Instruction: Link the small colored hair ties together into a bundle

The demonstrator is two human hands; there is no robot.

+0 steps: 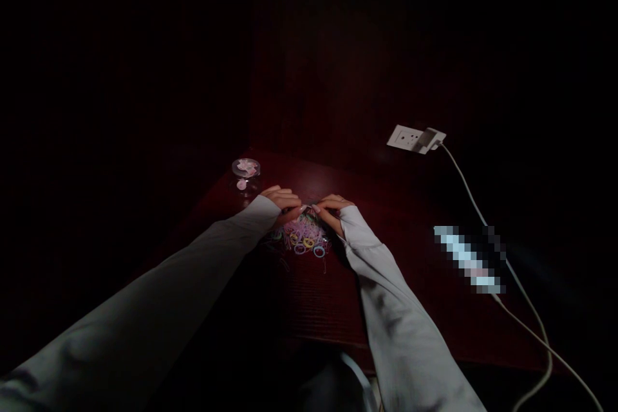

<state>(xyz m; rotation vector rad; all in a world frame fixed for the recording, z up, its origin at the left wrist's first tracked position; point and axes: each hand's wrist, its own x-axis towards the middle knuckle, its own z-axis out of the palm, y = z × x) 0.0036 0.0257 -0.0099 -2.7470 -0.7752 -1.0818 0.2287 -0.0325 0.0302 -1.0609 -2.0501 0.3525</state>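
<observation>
A heap of small colourful elastic hair bands (302, 235), in pink, purple, yellow and blue, lies on the dark red wooden table (313, 302). Above its far edge, my left hand (284, 201) pinches with thumb and finger. My right hand (334, 208) pinches close beside it, the fingertips of both nearly meeting. Whatever sits between the fingertips is too small and dark to make out. Behind my left hand stands a clear round jar (246, 179) with pink-and-white patterning on its lid and a pink round label on its side.
A white wall socket (408, 138) with a plugged-in charger (431, 138) is at the back right. Its white cable (466, 177) runs down the right side. A pixelated, bright flat object (468, 261) lies on the table at the right, joined to a cable.
</observation>
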